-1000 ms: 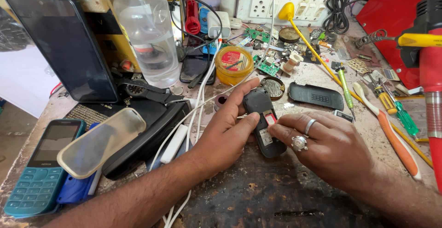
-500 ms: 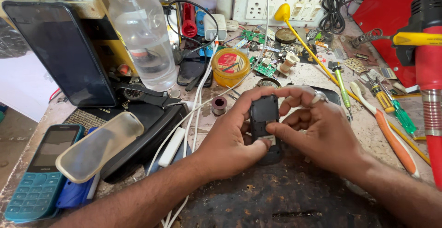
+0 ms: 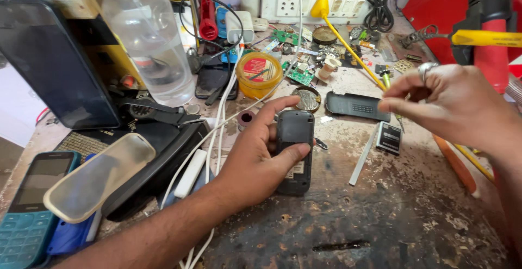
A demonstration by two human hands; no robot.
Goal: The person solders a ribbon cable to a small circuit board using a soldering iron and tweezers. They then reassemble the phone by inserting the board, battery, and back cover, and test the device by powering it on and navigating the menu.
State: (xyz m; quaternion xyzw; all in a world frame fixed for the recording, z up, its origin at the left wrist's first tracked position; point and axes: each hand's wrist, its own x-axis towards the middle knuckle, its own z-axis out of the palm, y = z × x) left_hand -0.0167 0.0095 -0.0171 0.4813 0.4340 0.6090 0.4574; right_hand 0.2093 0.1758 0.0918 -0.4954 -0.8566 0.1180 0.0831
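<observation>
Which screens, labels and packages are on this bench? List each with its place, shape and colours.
Tablet: far left, propped upright, dark blank rectangle.
Teal keypad phone: bottom left corner, lying flat, dim grey screen.
Round tub: centre back, yellow with a red label on its lid.
Small battery: right of the dark phone that the left hand holds, black with a white label.

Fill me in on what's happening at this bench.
A person is working on a small dark phone at a cluttered repair bench. The left hand grips the phone against the benchtop, thumb across it. The right hand is lifted off to the side, fingertips pinched together. A black back cover and a battery lie beside it.
</observation>
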